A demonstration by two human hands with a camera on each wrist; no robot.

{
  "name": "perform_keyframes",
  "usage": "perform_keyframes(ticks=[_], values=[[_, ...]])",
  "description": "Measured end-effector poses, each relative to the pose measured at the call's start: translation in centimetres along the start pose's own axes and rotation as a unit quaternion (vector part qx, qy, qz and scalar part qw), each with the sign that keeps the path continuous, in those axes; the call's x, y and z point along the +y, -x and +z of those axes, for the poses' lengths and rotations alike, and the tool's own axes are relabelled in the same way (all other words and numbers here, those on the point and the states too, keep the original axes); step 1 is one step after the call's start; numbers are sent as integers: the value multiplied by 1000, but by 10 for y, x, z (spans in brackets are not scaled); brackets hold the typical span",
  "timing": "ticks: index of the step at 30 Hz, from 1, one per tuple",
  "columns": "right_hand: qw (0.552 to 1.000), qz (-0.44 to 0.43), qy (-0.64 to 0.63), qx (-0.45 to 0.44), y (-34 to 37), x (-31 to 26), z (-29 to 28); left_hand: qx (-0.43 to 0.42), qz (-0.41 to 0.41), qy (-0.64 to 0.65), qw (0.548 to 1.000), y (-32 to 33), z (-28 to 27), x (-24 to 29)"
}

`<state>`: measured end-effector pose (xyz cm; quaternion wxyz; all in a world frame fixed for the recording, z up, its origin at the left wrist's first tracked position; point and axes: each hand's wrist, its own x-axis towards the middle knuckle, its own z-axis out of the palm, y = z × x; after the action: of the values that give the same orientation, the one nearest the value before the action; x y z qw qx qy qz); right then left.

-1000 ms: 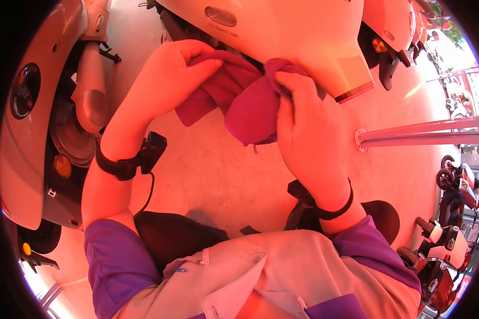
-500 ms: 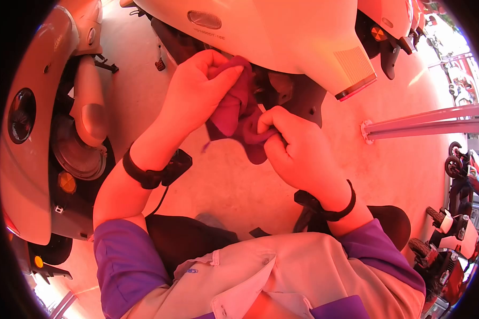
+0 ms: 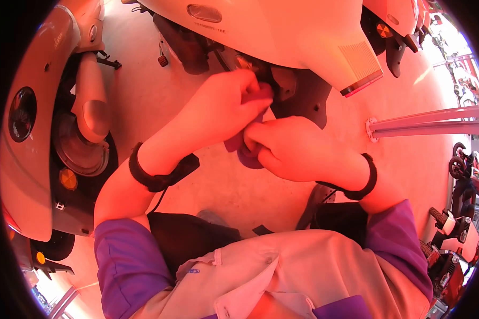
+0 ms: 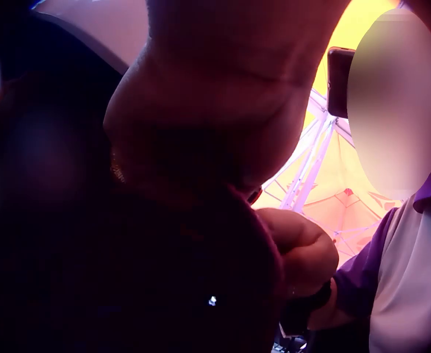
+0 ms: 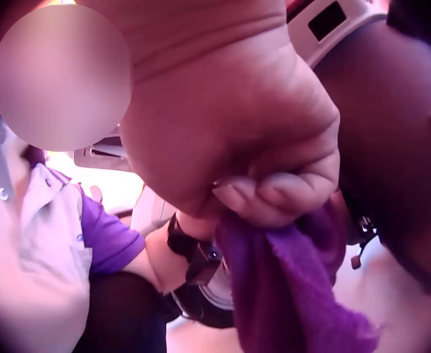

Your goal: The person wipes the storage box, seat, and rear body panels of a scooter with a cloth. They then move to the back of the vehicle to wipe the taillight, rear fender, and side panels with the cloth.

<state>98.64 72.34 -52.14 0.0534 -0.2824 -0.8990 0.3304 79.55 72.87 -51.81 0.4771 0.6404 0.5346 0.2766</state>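
A purple cloth (image 3: 250,158) is bunched between both hands, below the tail of a pale scooter (image 3: 282,37). My left hand (image 3: 223,106) grips its upper part with curled fingers. Right beside it, lower and nearer to me, my right hand (image 3: 306,149) clutches the other part. In the right wrist view the cloth (image 5: 289,294) hangs down from the curled fingers (image 5: 274,195) in loose folds. The left wrist view is mostly dark; my left hand (image 4: 208,125) fills its top, and my right hand (image 4: 300,246) shows beyond. Most of the cloth is hidden by the hands in the head view.
Another scooter (image 3: 34,138) stands close on the left, with a round wheel hub low on it. A dark mudguard (image 3: 306,101) hangs under the scooter ahead. To the right a metal rail (image 3: 431,126) meets the floor (image 3: 218,186). Several small scooters (image 3: 457,234) stand far right.
The cloth was spread between my hands and is now gathered into a small bunch. My left hand has moved right, and my right hand has come down and in close to it.
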Motion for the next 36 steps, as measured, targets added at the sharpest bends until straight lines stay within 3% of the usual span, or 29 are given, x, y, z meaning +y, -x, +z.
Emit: perform_keyframes(ticks=[2, 3, 7, 9, 10, 11, 12, 14, 16, 17, 18, 19, 20, 21, 24, 27, 30, 33, 36], values=[[994, -3, 43, -100, 19, 7, -6, -93, 55, -108, 988, 2, 4, -6], [993, 7, 34, -115, 33, 13, -13, -137, 32, -112, 984, 5, 1, 1], [987, 64, 11, -145, 79, 40, -66, -157, 8, -53, 986, 9, -7, -10], [988, 144, 2, -55, 88, 53, -96, -164, -9, -9, 986, 11, -8, -7], [976, 161, -128, 65, 95, 75, -99, -147, 5, 0, 989, 12, -6, -3], [949, 229, -188, 109, 94, 90, -113, -130, 18, 10, 991, 14, -3, -1], [919, 185, -283, 202, 88, 101, -114, -112, 30, 18, 993, 16, 0, 2], [802, 86, -458, 374, 70, 115, -95, -27, 57, 145, 987, 16, 21, 7], [803, 85, -428, 407, 53, 116, -69, 34, 64, 192, 979, 15, 34, 4], [882, 70, -247, 395, 51, 132, -57, 52, 62, 178, 981, 14, 39, 1], [913, 13, -120, 389, 53, 131, -48, 69, 61, 164, 982, 13, 43, -3], [926, -42, 12, 375, 54, 125, -39, 101, 132, 4, 986, 14, 47, -8], [920, -95, 146, 352, 55, 124, -32, 131, 203, -154, 958, 16, 50, -13], [920, -104, 138, 351, 55, 130, -26, 159, 269, -306, 899, 17, 54, -20], [928, -138, 129, 321, 54, 147, -9, 21, 307, -435, 846, 13, 61, -49], [952, -148, 155, 217, 69, 149, -1, -43, 317, -444, 837, 10, 75, -65], [962, -123, 135, 205, 70, 142, 1, -84, 300, -439, 843, 12, 80, -60], [956, -96, 105, 256, 69, 131, -25, -19, 323, -407, 854, 8, 75, -42], [900, -153, 139, 384, 53, 118, -54, 112, 370, -376, 842, 6, 71, -20]])
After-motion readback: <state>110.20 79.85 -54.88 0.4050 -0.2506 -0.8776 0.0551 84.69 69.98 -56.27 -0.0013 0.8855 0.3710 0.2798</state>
